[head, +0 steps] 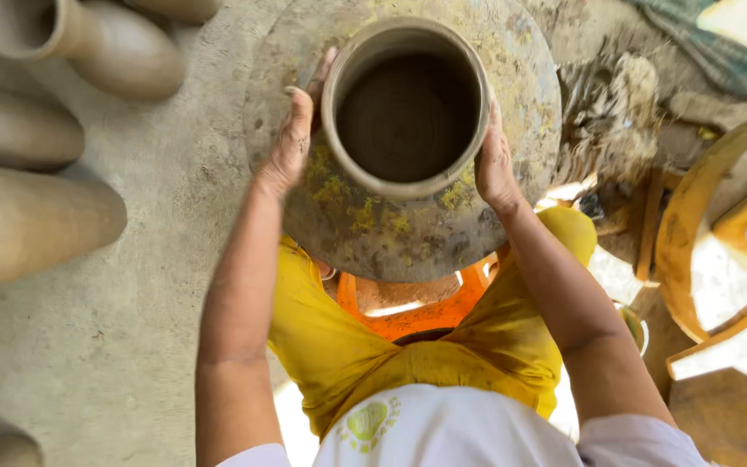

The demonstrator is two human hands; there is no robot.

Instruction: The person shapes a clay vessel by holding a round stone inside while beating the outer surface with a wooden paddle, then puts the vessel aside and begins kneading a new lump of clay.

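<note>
A round clay pot (405, 108) with a wide open mouth stands on a mottled round stone wheel (525, 69). My left hand (294, 138) presses flat against the pot's left wall, fingers pointing up. My right hand (494, 160) cups the pot's right wall. Both hands grip the pot from opposite sides. The pot's inside is dark and hollow. Below the wheel I see my yellow garment (347, 346) and an orange stool frame (412, 311).
Several unfired clay vessels (28, 216) lie on their sides on the concrete floor at the left, another vessel (123, 47) at the top left. Muddy rags and clay scraps (611, 112) lie right of the wheel. A yellow-rimmed wooden object (693, 233) stands at the right edge.
</note>
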